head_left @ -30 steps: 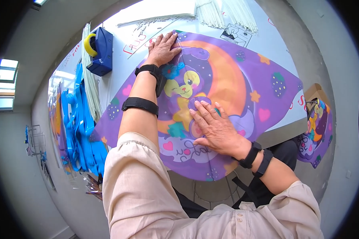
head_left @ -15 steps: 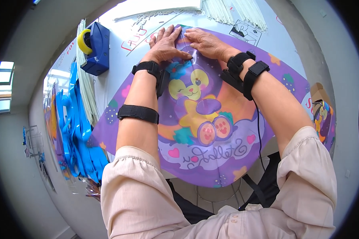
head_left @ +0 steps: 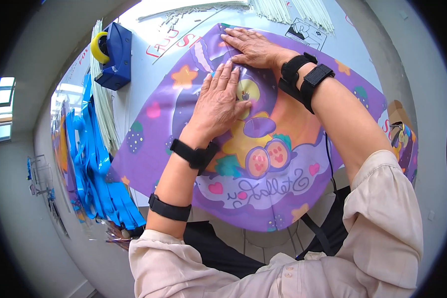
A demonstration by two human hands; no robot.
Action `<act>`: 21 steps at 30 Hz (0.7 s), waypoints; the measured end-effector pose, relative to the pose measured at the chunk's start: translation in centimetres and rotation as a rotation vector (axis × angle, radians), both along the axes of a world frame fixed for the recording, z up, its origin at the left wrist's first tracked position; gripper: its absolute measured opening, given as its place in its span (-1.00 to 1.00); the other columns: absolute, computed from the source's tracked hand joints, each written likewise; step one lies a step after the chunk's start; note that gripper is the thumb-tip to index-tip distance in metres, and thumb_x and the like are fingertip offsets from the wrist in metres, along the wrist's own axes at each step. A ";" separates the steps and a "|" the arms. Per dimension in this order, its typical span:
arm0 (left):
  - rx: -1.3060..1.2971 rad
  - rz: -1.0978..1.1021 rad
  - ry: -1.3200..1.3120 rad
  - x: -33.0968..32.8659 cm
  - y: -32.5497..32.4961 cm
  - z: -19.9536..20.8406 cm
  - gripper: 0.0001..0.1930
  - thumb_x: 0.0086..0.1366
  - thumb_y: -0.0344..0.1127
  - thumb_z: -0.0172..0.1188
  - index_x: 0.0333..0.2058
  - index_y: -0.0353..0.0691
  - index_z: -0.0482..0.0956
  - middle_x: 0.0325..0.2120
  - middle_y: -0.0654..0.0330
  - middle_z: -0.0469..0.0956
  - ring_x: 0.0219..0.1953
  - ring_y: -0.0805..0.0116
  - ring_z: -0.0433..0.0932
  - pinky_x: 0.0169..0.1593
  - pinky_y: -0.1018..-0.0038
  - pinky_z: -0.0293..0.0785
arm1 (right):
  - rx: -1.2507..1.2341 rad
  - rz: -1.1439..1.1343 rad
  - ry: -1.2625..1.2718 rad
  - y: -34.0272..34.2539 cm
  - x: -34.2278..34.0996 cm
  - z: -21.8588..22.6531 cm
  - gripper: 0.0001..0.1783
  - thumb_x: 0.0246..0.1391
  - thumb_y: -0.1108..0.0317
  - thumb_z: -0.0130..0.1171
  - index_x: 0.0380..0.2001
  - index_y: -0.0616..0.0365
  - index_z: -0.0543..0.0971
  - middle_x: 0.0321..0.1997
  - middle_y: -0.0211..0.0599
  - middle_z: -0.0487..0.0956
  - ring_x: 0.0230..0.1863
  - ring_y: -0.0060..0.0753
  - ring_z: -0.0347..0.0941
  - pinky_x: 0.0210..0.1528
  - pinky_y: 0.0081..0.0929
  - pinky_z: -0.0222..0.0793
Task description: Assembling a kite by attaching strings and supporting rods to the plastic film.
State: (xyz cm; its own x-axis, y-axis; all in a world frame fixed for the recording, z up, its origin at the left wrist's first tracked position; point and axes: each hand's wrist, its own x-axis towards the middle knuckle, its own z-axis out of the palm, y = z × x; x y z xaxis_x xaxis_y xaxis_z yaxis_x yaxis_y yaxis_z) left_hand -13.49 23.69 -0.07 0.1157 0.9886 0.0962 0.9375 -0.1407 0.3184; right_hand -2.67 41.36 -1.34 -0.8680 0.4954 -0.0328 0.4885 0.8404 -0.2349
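Observation:
A thin purple kite-shaped sheet (head_left: 156,149), printed with a cartoon animal, stars and hearts, lies spread before me and hangs over the table's near edge. My left hand (head_left: 218,107) rests flat on the sheet's middle, over the animal's face, fingers together and pointing away. Close to the sheet's far tip, my right hand (head_left: 257,48) presses down with its fingers stretched to the left. Both palms are against the sheet, and neither hand grips anything that I can see. A lengthwise crease runs down the sheet. What lies under the palms is hidden.
A blue tape dispenser (head_left: 118,59) with a yellow roll stands at the left. Bundles of thin white rods (head_left: 315,15) lie at the back; more rest beside the dispenser. Blue strips (head_left: 92,164) hang over the left edge. Small tube pieces (head_left: 176,21) are scattered at the far side.
My left hand has slid from the far tip toward me, down onto the animal's face. My right hand has shifted slightly and stays near the tip.

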 end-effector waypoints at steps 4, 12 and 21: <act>-0.036 0.005 0.036 -1.0 -0.7 0.3 -0.07 0.06 0.25 0.11 0.26 -0.18 0.00 0.29 0.05 -0.06 0.34 0.11 -0.16 0.33 0.19 -0.29 | -0.002 0.008 0.005 -0.1 0.0 0.4 -0.32 0.16 -0.01 -0.14 0.31 -0.13 -0.01 0.41 -0.31 -0.09 0.42 -0.16 -0.27 0.38 -0.11 -0.37; -0.081 0.002 0.117 -1.1 -0.9 0.8 0.09 -0.13 0.33 0.22 0.28 -0.13 -0.04 0.30 0.07 -0.08 0.35 0.16 -0.16 0.33 0.16 -0.33 | 0.112 0.024 0.018 -1.7 0.2 -0.2 -0.34 0.22 -0.15 -0.38 0.30 -0.11 0.01 0.40 -0.31 -0.07 0.42 -0.31 -0.29 0.38 -0.08 -0.45; -0.047 0.114 -0.017 -4.0 4.5 2.5 -0.36 0.22 -0.15 0.05 0.22 -0.21 0.09 0.22 -0.04 0.11 0.30 0.09 0.01 0.31 0.33 -0.11 | 0.021 -0.109 -0.017 -0.4 1.0 0.3 -0.32 0.22 -0.11 -0.35 0.33 -0.14 -0.12 0.42 -0.31 -0.15 0.43 -0.25 -0.35 0.36 0.02 -0.52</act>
State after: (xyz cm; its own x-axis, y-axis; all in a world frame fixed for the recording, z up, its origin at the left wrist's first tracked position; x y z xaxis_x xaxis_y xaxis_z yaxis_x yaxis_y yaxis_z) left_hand -17.52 28.21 2.47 0.0010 0.9987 0.0507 0.9410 -0.0181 0.3380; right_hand -1.63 40.92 -1.05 -0.8087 0.5872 -0.0355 0.5807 0.7870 -0.2084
